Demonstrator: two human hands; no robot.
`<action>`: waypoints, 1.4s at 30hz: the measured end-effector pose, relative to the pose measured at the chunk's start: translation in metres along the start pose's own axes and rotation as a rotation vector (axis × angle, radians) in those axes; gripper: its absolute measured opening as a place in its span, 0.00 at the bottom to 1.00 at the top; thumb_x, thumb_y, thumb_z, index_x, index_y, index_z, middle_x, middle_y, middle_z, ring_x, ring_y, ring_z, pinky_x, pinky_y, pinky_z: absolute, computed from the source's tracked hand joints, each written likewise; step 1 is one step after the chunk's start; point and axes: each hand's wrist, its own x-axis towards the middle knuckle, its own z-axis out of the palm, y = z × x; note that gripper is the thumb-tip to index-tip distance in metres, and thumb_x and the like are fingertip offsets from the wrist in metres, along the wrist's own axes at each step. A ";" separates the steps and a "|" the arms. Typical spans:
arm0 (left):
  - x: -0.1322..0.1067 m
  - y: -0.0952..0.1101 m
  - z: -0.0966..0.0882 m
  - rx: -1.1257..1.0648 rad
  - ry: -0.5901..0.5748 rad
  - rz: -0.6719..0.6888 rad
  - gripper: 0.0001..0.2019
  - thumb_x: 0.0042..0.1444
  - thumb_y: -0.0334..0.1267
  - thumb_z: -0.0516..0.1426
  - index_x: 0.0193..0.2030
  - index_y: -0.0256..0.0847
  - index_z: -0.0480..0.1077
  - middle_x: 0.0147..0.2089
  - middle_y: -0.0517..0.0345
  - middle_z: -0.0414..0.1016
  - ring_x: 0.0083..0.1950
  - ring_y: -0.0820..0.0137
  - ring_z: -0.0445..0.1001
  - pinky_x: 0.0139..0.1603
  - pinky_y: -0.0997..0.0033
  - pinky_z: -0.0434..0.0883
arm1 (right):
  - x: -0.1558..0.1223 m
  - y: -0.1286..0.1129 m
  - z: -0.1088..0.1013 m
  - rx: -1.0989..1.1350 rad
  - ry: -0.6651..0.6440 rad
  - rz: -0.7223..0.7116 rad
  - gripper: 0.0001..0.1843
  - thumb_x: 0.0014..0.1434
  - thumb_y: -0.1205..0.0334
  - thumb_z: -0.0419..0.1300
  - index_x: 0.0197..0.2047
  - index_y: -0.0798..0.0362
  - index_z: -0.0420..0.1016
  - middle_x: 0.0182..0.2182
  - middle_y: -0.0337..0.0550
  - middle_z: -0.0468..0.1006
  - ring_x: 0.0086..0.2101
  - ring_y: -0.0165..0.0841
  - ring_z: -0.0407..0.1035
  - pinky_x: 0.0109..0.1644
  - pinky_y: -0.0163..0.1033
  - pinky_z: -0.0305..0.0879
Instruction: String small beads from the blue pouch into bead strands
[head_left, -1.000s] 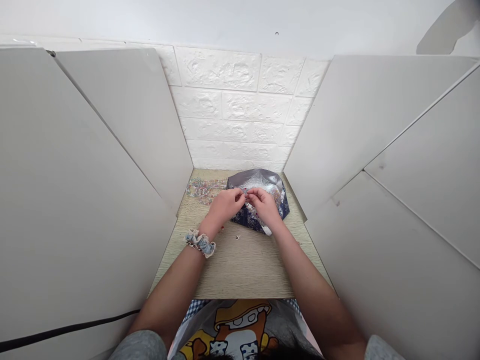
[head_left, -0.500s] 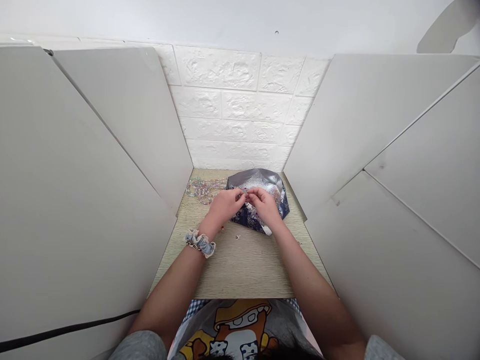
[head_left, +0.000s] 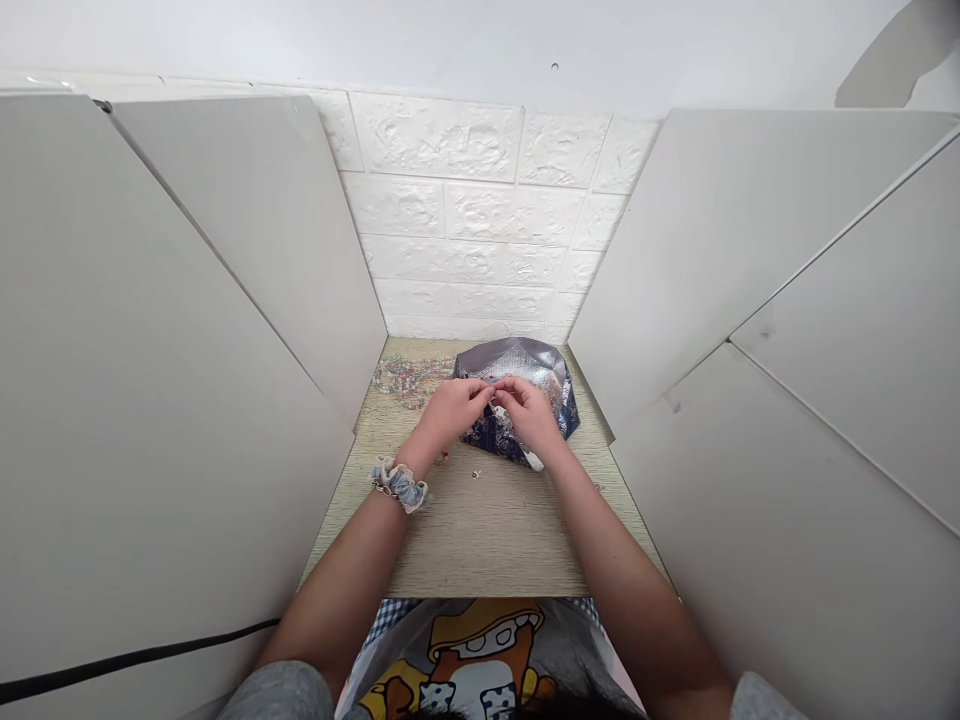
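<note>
My left hand (head_left: pixel 450 413) and my right hand (head_left: pixel 530 413) meet over an open navy patterned pouch with a silver lining (head_left: pixel 517 364). Their fingertips pinch something tiny, probably a bead, though the fingers largely hide it. A pale blue scrunchie and a chain bracelet (head_left: pixel 400 485) circle my left wrist. A heap of multicoloured bead strands (head_left: pixel 409 381) lies beyond my left hand on the wood-grain tabletop (head_left: pixel 487 530). A small red bead (head_left: pixel 444 456) and a small silver charm (head_left: pixel 475 473) lie near my hands.
Tall white panels (head_left: pixel 225 300) close in the table on the left, with more white panels (head_left: pixel 720 280) on the right. A white brick-textured wall (head_left: pixel 465 220) stands behind it. A cartoon-printed apron (head_left: pixel 480 660) shows below the table's near edge.
Both hands stay together over the pouch, with only slight shifts of the fingers. The pouch and beads stay in place.
</note>
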 end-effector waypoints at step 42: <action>-0.002 -0.003 -0.015 -1.126 -0.152 0.082 0.06 0.37 0.31 0.47 0.14 0.35 0.58 0.25 0.56 0.63 0.26 0.74 0.65 0.25 0.74 0.63 | 0.006 -0.008 -0.035 0.410 0.807 -0.141 0.10 0.53 0.54 0.49 0.29 0.52 0.57 0.26 0.32 0.68 0.18 0.20 0.61 0.26 0.30 0.61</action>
